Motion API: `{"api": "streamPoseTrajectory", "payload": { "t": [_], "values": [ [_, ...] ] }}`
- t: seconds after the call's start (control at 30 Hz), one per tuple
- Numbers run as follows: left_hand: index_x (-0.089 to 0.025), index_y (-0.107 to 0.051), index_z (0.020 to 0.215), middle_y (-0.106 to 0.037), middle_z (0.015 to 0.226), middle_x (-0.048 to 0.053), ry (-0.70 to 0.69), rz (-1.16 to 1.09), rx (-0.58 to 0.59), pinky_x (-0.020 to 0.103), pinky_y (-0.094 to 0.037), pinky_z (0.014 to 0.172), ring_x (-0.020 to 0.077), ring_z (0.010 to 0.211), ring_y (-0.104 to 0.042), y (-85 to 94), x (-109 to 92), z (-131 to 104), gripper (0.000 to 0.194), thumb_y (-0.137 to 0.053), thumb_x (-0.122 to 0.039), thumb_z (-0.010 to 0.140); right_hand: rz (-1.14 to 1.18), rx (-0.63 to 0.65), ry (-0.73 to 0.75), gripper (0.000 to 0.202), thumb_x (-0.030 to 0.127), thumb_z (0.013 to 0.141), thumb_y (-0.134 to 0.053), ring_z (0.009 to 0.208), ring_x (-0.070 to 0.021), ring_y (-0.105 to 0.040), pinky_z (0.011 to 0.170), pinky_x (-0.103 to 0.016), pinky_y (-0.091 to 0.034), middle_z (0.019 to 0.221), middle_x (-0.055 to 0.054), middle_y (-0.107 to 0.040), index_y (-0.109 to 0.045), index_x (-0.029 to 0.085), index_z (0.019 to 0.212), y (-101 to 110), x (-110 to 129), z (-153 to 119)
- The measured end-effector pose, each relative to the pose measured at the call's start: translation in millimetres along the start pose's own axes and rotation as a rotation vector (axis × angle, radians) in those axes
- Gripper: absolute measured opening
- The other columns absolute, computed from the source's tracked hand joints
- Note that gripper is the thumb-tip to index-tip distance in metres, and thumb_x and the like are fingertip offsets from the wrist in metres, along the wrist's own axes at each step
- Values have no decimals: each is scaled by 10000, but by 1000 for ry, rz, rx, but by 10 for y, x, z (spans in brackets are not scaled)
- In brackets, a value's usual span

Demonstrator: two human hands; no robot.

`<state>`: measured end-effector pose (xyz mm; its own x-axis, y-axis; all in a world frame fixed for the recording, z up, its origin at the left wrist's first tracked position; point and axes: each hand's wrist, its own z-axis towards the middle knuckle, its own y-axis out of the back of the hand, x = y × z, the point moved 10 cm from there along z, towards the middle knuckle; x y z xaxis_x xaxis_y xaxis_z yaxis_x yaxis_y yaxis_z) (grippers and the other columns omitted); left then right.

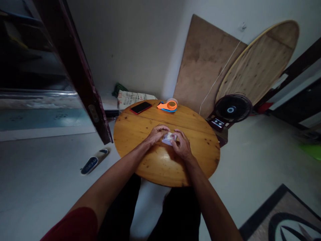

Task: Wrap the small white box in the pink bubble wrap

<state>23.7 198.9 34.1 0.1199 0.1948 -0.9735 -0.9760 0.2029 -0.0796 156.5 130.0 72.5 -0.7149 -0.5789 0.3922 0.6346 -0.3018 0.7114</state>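
A small whitish packet with a reddish patch (169, 138) lies at the middle of the round wooden table (165, 170). My left hand (157, 134) curls round its left side, fingers bent over the upper left edge. On the right side, my right hand (182, 144) holds it between thumb and fingers. Beyond my hands, near the table's far edge, sits an orange tape dispenser (171, 105) with a blue part under it. A black-screened phone with a red edge (140, 107) lies to its left.
Behind the table, a brown board (200, 60) and an oval wooden board (263, 60) lean on the wall. A dark fan (230, 110) stands at the right. A slipper (94, 162) is on the floor at the left, near a dark door frame (82, 80).
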Motion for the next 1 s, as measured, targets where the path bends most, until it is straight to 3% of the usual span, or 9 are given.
{"api": "streamPoseTrajectory", "payload": {
  "t": [0.33,0.53,0.63,1.0],
  "values": [
    [-157,-709,767,-635,664,-14,103,-3,-103,238,-448,660,113,627,-538,97,40,-27,174,-611,-191,628,57,-62,-25,368,376,841,-578,1181,-275,-546,994,-440,-428,1257,-124,-592,-542,210,1168,40,-79,-18],
    [-162,-708,745,-583,583,-21,151,21,-225,239,-415,588,112,552,-495,271,256,37,172,-596,-254,651,133,-310,-305,321,375,941,-353,993,-228,-598,914,-407,-457,1052,-91,-658,-586,203,1079,198,-536,-82],
    [-166,-704,758,-575,583,-25,192,28,-242,230,-389,542,102,511,-466,321,365,72,188,-597,-272,645,76,-306,-372,316,380,923,-368,934,-227,-588,896,-406,-456,990,-90,-661,-612,192,990,163,-682,-94],
    [-154,-695,730,-604,601,-24,175,31,-158,202,-382,531,89,548,-480,206,249,45,142,-607,-234,652,213,-292,-218,189,337,890,-486,997,-217,-602,872,-376,-484,1048,-89,-651,-620,205,877,180,-487,-29]
  ]
}}
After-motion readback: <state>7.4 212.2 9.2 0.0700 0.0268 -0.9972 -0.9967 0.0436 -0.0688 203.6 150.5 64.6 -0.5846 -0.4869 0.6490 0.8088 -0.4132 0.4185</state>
